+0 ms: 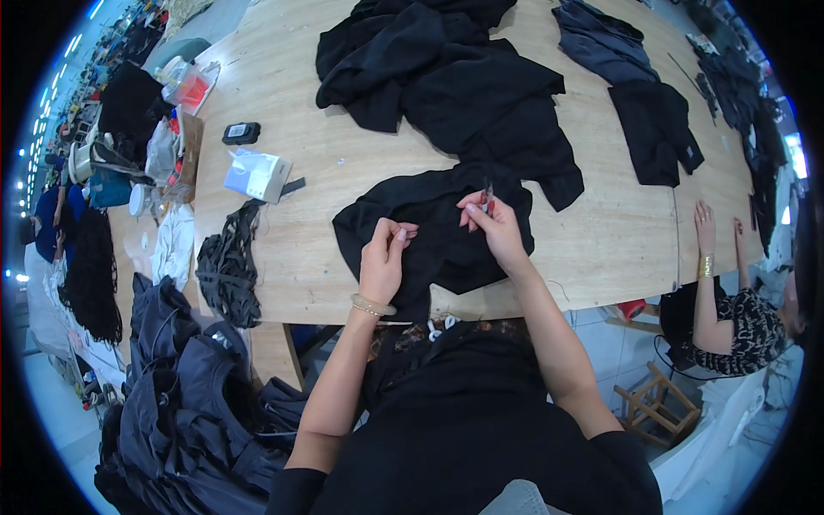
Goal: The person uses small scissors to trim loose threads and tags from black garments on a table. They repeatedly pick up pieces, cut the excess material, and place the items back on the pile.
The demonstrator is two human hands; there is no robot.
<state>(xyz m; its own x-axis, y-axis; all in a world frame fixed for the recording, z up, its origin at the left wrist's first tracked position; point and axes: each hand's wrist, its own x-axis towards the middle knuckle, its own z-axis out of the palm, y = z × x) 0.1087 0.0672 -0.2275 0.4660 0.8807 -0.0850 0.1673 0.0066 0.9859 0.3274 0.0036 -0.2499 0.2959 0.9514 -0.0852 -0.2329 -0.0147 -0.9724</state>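
Observation:
A black garment (433, 203) lies spread and rumpled at the near edge of the table. Over its left part is my left hand (384, 257), with thumb and fingertips pinched together; whatever is between them is too small to make out. My right hand (498, 230) is closed around small thread snips (487, 197), whose tips point away from me above the right part of the cloth. A bangle (372, 305) circles my left wrist.
More black garments (463, 81) are heaped farther back on the wooden table (292, 202). Leftward are a tissue box (257, 176), a small black device (241, 133), dark strips (230, 266) and piled dark clothes (193, 403). Another person's arm (705, 249) rests at the right.

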